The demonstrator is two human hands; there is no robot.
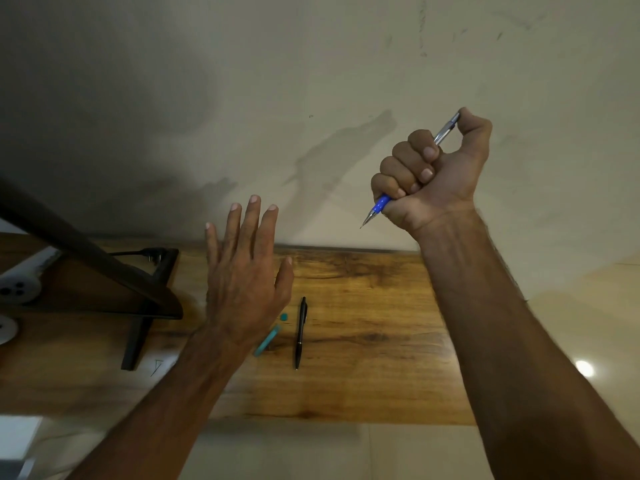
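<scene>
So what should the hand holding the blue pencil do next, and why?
I'd guess it should click out some lead. The right hand grips the blue mechanical pencil in a fist, thumb over its silver top end, tip pointing down. The left hand hovers open over a teal tube, beside a black pen on the wooden table.

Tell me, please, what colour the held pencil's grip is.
Blue; the grip shows best in the head view.
</scene>
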